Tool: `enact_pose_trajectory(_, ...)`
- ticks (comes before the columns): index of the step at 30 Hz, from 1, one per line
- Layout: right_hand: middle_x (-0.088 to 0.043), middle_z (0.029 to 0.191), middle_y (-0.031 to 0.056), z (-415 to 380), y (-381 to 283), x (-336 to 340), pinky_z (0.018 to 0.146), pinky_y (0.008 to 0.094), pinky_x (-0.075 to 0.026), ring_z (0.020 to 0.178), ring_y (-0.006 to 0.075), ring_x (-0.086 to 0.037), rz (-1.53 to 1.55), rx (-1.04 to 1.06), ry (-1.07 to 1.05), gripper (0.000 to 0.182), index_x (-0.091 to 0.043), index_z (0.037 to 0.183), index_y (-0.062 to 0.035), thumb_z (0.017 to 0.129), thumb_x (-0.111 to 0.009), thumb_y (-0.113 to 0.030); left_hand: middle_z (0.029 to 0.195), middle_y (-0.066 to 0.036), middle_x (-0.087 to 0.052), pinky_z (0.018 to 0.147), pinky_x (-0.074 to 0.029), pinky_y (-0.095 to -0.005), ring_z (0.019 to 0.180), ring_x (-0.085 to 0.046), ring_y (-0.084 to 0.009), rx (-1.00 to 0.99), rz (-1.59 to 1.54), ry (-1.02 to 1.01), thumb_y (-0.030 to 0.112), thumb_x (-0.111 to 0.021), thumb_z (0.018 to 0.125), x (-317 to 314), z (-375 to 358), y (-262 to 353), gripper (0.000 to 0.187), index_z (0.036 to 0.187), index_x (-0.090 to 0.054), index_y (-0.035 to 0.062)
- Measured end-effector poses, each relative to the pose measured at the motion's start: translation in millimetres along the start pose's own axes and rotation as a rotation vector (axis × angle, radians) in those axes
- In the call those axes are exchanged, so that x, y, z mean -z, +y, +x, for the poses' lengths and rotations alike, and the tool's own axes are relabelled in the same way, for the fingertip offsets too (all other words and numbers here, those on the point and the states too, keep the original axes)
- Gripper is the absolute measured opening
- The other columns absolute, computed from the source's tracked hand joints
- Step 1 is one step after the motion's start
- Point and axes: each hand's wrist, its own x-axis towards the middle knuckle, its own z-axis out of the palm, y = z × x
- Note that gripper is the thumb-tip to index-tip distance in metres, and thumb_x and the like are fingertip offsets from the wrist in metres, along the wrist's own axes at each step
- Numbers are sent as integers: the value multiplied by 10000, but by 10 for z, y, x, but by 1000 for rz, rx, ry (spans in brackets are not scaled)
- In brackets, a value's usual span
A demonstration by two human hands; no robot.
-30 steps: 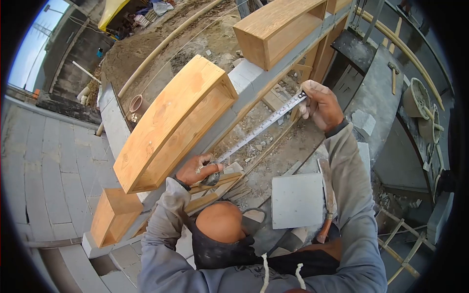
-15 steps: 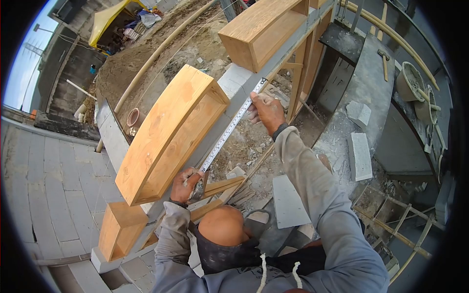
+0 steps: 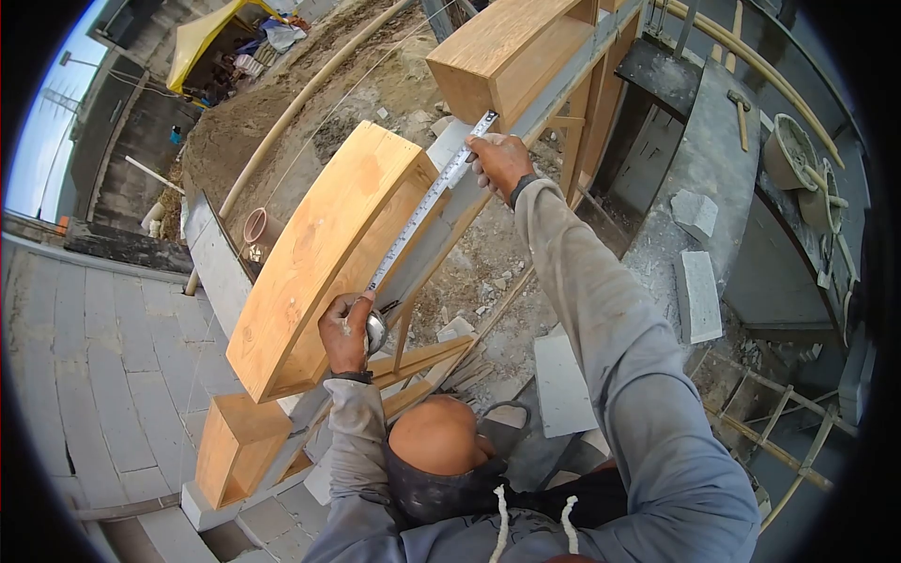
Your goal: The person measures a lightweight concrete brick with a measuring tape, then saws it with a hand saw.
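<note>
A tape measure [image 3: 419,216] is pulled out in a slant across the open side of a long wooden box [image 3: 314,258]. My left hand [image 3: 344,333] is closed around its shiny case [image 3: 376,332], near the lower end of that box. Higher up, my right hand [image 3: 500,164] pinches the blade between thumb and fingers, just short of its tip. The tip overlaps the near corner of a second wooden box [image 3: 469,80]. Both boxes sit on a narrow grey block wall [image 3: 418,267].
A smaller wooden box [image 3: 239,446] stands at lower left. On the right, a grey plank [image 3: 671,206] carries a hammer [image 3: 740,120] and pale block pieces [image 3: 697,296], beside a bucket [image 3: 788,155]. Wooden lengths [image 3: 422,361] lie by my knee, and a bamboo ladder [image 3: 774,422] is at lower right.
Both hands have moved left with the tape measure, bringing the blade from beside the wall to over the long box's open side. My right hand is also higher.
</note>
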Motion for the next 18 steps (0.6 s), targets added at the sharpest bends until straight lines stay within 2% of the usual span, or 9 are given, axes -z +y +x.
enact_pose_trajectory(3,-516,565,11,22,13,4,332,248,-309,386,105,-456,22,-10,-23,294,-579,712,-47,886,-598,-283,661,-7,-591,564,-382,-229,594,-490,-79,29,-42,57,172,-710,807,-23,16,6,208,794,-665,-31)
enact_pose_trajectory(8,-518,560,8,40,36,14,329,247,-307,383,103,-456,33,-15,-16,287,-576,710,-51,884,-605,-277,657,-9,-588,559,-380,-228,586,-490,-82,-3,-64,48,163,-716,802,-31,64,-49,198,792,-663,-28)
enact_pose_trajectory(10,-538,568,29,56,42,11,382,284,-354,417,134,-494,21,-3,-9,295,-637,728,-23,846,-601,-291,657,-9,-588,559,-380,-227,585,-489,-81,-15,-71,52,158,-718,800,-34,76,-50,193,792,-662,-27)
enact_pose_trajectory(12,-542,576,29,89,42,19,383,285,-353,420,132,-495,23,-4,-18,295,-638,733,-25,849,-601,-293,658,-5,-584,561,-376,-225,590,-485,-78,34,-91,47,157,-720,798,-27,87,-64,192,791,-663,-26)
enact_pose_trajectory(18,-550,596,30,92,41,26,389,284,-355,430,129,-499,27,-22,-35,289,-642,758,-28,853,-605,-299,658,3,-576,555,-367,-224,591,-475,-71,6,-28,34,175,-721,800,-24,62,-4,202,802,-668,-20)
